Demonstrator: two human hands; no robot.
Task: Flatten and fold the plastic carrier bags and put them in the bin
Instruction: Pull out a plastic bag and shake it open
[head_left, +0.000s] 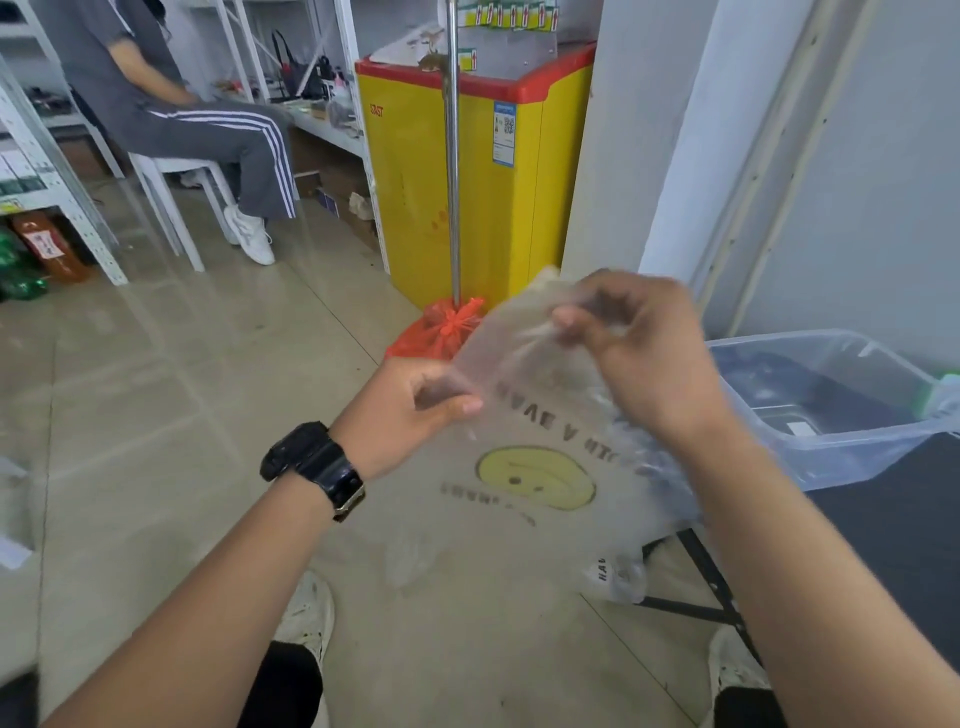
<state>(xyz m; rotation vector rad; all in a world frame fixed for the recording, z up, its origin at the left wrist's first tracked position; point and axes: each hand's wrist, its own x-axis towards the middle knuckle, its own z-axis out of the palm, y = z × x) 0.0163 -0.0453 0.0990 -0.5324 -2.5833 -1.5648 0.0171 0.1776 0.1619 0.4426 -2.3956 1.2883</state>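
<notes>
Left hand (415, 405) and right hand (639, 353) each pinch 1 clear smiley bag (535, 467). Clear bin (841, 457) at right: dark contents, indistinct.

Freezer: yellow chest freezer (415, 182) with a red lid; blue-and-white QR label (504, 132) on its front.
Pole: bare metal pole (453, 156), upright in front of the freezer.
Seating: white plastic chair (171, 197), occupied by a person in grey striped trousers (208, 130).
Shelving: white metal rack (67, 202), far left.
Table: black tabletop (909, 561), lower right.
Floor: beige tiles (182, 389).
</notes>
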